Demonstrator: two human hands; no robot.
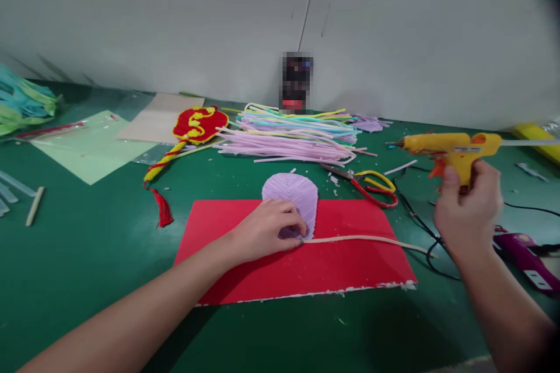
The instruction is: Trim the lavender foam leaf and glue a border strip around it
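Note:
My left hand (268, 228) rests on a lilac woven fan shape (294, 192) that lies on a red sheet (332, 268). Its fingers are curled and pinch the near end of a thin pale stick (367, 239) against the fan's lower edge. The stick runs right across the sheet. My right hand (469, 210) is raised off the table at the right and is closed round the handle of a yellow glue gun (450, 147), whose nozzle points left, away from the fan.
Red-and-yellow scissors (371, 184) lie just behind the red sheet. A heap of pastel pipe cleaners (293, 135) and a red-and-yellow fan with a tassel (192, 128) sit further back. A purple tool (527, 256) and black cable lie at right. Pale paper sheets (91, 145) lie at left.

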